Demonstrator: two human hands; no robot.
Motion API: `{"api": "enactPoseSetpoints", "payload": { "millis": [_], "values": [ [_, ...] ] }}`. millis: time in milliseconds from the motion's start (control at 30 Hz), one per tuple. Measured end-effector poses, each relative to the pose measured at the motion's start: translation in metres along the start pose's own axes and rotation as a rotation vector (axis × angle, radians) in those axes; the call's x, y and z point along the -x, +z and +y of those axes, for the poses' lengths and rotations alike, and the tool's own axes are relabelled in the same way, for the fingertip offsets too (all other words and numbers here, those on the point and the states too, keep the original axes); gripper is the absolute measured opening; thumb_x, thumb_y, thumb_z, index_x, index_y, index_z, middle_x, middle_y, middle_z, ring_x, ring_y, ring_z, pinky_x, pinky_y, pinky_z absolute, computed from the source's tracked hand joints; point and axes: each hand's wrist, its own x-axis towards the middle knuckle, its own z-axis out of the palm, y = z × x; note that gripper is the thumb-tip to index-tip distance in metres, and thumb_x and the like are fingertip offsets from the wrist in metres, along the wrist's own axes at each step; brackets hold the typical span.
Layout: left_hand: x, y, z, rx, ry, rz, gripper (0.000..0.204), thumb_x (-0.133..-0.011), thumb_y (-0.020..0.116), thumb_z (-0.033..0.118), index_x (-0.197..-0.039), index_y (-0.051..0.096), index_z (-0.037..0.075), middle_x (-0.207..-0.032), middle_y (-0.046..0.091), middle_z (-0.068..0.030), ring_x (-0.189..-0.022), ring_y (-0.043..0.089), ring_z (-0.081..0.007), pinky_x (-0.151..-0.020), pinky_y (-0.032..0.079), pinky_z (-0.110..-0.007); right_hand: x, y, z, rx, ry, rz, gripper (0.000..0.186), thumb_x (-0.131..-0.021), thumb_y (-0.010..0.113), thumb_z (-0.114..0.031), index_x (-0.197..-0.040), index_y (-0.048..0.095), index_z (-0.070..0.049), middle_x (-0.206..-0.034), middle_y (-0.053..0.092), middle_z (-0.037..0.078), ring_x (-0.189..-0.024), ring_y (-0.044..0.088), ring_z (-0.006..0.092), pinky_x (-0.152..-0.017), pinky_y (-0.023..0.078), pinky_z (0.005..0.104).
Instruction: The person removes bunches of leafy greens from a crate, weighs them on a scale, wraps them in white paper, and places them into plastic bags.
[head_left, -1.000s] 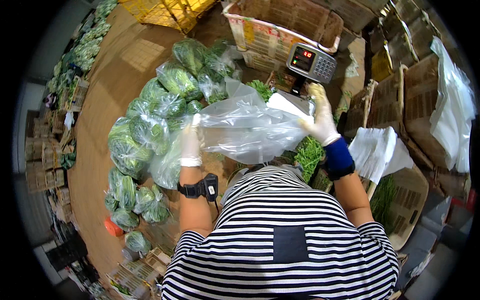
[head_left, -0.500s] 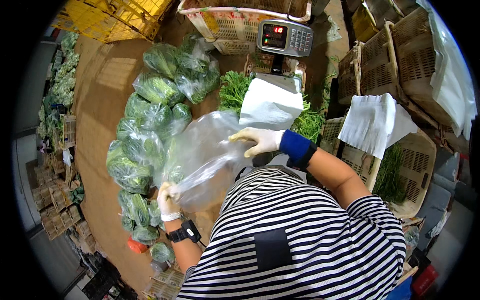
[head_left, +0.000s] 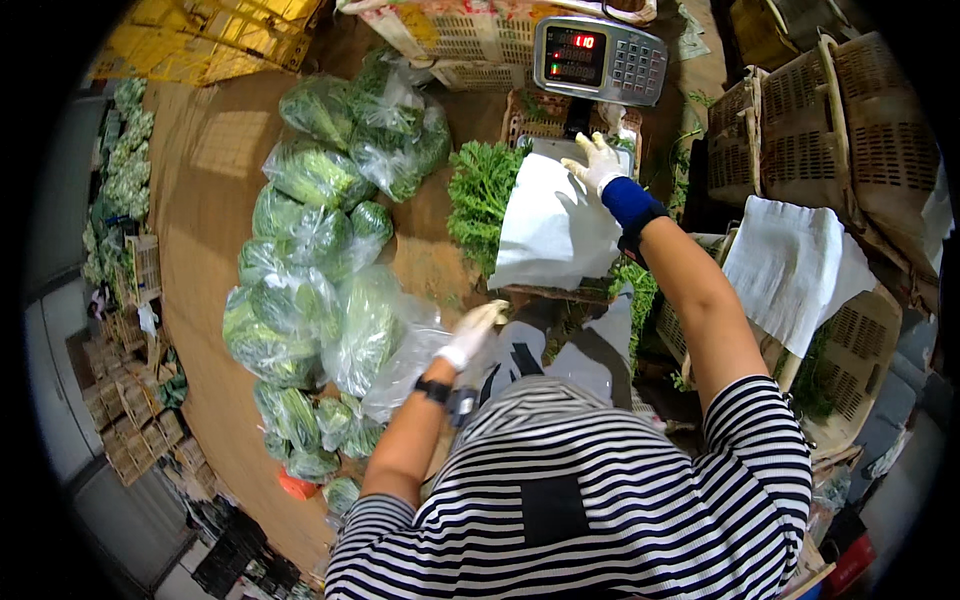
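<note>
Currently, the right hand [head_left: 598, 164], fingers spread, is at the white sheet [head_left: 548, 232], digital scale display [head_left: 600, 62] just beyond; the left hand [head_left: 476, 330], closure indeterminable, has a clear plastic bag [head_left: 402, 372] beside its wrist.

A pale light patch [head_left: 235, 140] brightens the brown floor [head_left: 195, 290].

Bagged vegetables [head_left: 270, 335] are lying left of the left hand [head_left: 474, 333]. A sheet [head_left: 550, 230] is lying over leafy greens [head_left: 480, 185], between the two hands. The scale indicator [head_left: 600, 62] is standing beyond the right hand [head_left: 597, 162], with a crate [head_left: 470, 38] standing behind it. A row of crates [head_left: 790, 130] is standing right of the right hand.
</note>
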Motion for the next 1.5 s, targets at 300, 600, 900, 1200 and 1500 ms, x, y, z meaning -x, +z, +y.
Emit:
{"api": "enactPoseSetpoints", "payload": {
  "millis": [300, 600, 900, 1200, 1500],
  "values": [
    [-0.192, 0.113, -0.073, 1.388, -0.818, 0.292, 0.04, -0.09, 0.032, 0.04, -0.096, 0.056, 0.009, -0.101, 0.061, -0.0075, -0.061, 0.049, -0.0169, -0.057, 0.043, -0.029, -0.015, 0.058, 0.027, 0.08, 0.044, -0.305, 0.076, -0.08, 0.031, -0.066, -0.133, 0.032, -0.012, -0.13, 0.04, 0.019, -0.122, 0.037, 0.0299, -0.101, 0.024, 0.0468],
    [-0.22, 0.105, -0.091, 1.393, -0.495, 0.334, 0.04, -0.09, 0.033, 0.04, -0.1, 0.054, 0.008, -0.102, 0.06, -0.0078, -0.068, 0.05, -0.0184, -0.063, 0.043, -0.029, 0.04, 0.079, 0.019, -0.077, 0.07, -0.631, 0.08, -0.079, 0.035, -0.065, -0.132, 0.032, -0.005, -0.125, 0.045, 0.021, -0.115, 0.045, 0.0295, -0.095, 0.035, 0.037],
    [-0.22, 0.098, -0.088, 1.367, -0.444, 0.325, 0.041, -0.09, 0.034, 0.04, -0.104, 0.053, 0.007, -0.104, 0.058, -0.008, -0.075, 0.051, -0.0199, -0.069, 0.042, -0.03, 0.031, 0.091, 0.029, -0.284, 0.113, -0.544, 0.082, -0.073, 0.046, -0.064, -0.123, 0.043, 0.0, -0.125, 0.044, 0.025, -0.114, 0.045, 0.0328, -0.096, 0.035, 0.0357],
    [-0.215, 0.099, -0.104, 1.342, -0.396, 0.323, 0.042, -0.09, 0.034, 0.04, -0.108, 0.051, 0.006, -0.105, 0.057, -0.0083, -0.082, 0.051, -0.0214, -0.075, 0.042, -0.031, 0.085, 0.106, 0.012, -0.178, 0.063, -0.463, 0.087, -0.071, 0.047, -0.067, -0.122, 0.04, 0.003, -0.117, 0.05, 0.026, -0.105, 0.052, 0.0334, -0.087, 0.042, 0.0363],
    [-0.215, 0.092, -0.108, 1.254, -0.298, 0.268, 0.044, -0.09, 0.035, 0.04, -0.112, 0.05, 0.005, -0.107, 0.055, -0.0086, -0.09, 0.052, -0.0229, -0.081, 0.042, -0.032, 0.073, 0.135, 0.026, -0.207, 0.089, -0.39, 0.091, -0.071, 0.048, -0.067, -0.127, 0.035, 0.003, -0.118, 0.048, 0.026, -0.107, 0.048, 0.0378, -0.093, 0.037, 0.0374]
  ]
}}
